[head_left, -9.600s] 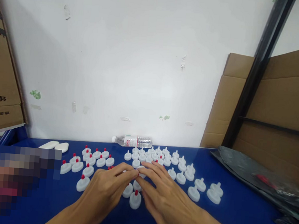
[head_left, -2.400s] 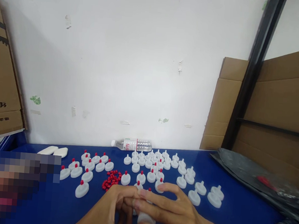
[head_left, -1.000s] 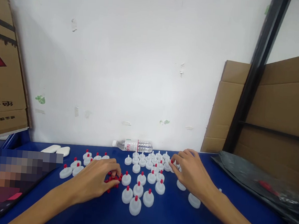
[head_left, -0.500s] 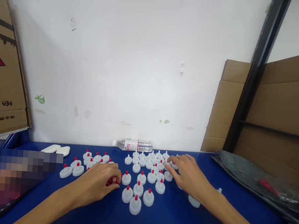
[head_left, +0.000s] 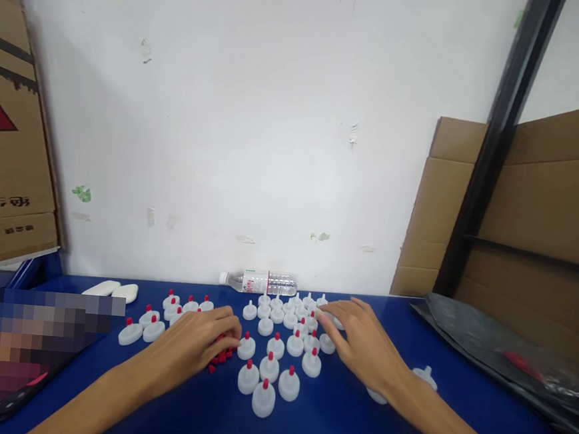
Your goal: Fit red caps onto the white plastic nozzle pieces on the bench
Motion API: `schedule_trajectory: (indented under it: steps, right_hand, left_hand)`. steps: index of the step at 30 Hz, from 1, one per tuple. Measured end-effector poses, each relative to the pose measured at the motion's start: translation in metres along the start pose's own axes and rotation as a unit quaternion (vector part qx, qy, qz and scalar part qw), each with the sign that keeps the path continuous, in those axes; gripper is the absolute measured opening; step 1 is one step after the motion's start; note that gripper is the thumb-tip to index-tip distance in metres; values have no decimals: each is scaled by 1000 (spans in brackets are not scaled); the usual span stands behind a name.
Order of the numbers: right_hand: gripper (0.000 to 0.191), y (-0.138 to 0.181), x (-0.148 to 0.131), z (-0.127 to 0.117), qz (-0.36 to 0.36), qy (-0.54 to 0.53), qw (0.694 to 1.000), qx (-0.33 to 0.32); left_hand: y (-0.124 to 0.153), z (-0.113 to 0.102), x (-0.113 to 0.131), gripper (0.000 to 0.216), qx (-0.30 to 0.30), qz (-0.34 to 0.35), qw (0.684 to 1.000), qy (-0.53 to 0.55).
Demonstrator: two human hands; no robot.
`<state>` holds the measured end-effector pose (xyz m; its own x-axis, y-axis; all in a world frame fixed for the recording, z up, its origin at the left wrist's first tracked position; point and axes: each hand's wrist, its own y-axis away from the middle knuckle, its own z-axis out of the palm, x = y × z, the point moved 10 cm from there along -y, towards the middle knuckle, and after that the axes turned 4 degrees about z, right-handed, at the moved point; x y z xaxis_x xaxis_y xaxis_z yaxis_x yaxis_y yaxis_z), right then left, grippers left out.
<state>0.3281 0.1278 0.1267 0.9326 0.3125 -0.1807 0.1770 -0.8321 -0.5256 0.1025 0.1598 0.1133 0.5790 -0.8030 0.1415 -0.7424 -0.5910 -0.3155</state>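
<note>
My left hand [head_left: 213,335] is beside a small heap of red tip caps [head_left: 221,359], fingers bent and thumb close to the index finger. Whatever lies between those fingertips is hidden. Over the right edge of a cluster of white nozzle lids [head_left: 290,320] reaches my right hand [head_left: 360,333], fingers stretched and thumb apart; it covers some lids, and I cannot tell whether it touches one. Several lids with red tips, such as a front one [head_left: 264,400], stand between the hands. More red-tipped lids [head_left: 153,330] stand left of my left hand.
A clear plastic bottle [head_left: 264,282] lies against the wall. White oval pieces [head_left: 124,293] rest at the back left. Two uncapped lids, one at the right [head_left: 425,377], sit by my right forearm. Grey plastic bags [head_left: 480,346] lie at the right, and a cardboard box [head_left: 13,155] stands left.
My left hand has shifted slightly right and up from the red tip caps, so more of the heap shows. My right hand has moved slightly, its fingers still over the lids.
</note>
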Motion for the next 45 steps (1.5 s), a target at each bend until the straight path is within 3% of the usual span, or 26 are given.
schedule_trajectory:
  steps: [4,8,12,16,22,25,28,33,38,45]
  right_hand:
    - [22,7,-24,-12,-42,-40,998,40]
    - [21,21,-59,-13,-121,-104,987,32]
    - [24,37,-90,-11,-212,-95,973,6]
    - [25,44,-102,-8,-245,-93,965,-9]
    - [24,46,-109,-14,-275,-102,956,11]
    - [25,47,-110,-16,-289,-105,951,20]
    - [28,49,-108,-15,-298,-113,948,25]
    - [50,54,-105,-7,-320,-81,944,10]
    - [36,56,-114,-17,-346,-20,936,62]
    - [35,57,-119,-18,-343,-29,937,53]
  left_hand:
    - [3,-12,4,25,92,19,994,-56]
    - [8,-19,21,28,173,77,981,-28]
    - [11,-22,44,26,204,106,973,1]
    - [13,-17,59,18,214,115,967,76]
    - [15,-12,76,17,208,154,955,144]
    - [14,-12,70,15,210,129,955,164]
    - [14,-10,63,16,219,109,962,119]
    - [9,10,71,37,146,106,984,16]
    - [7,16,84,32,96,99,990,-16]
    - [4,23,81,27,61,72,993,68]
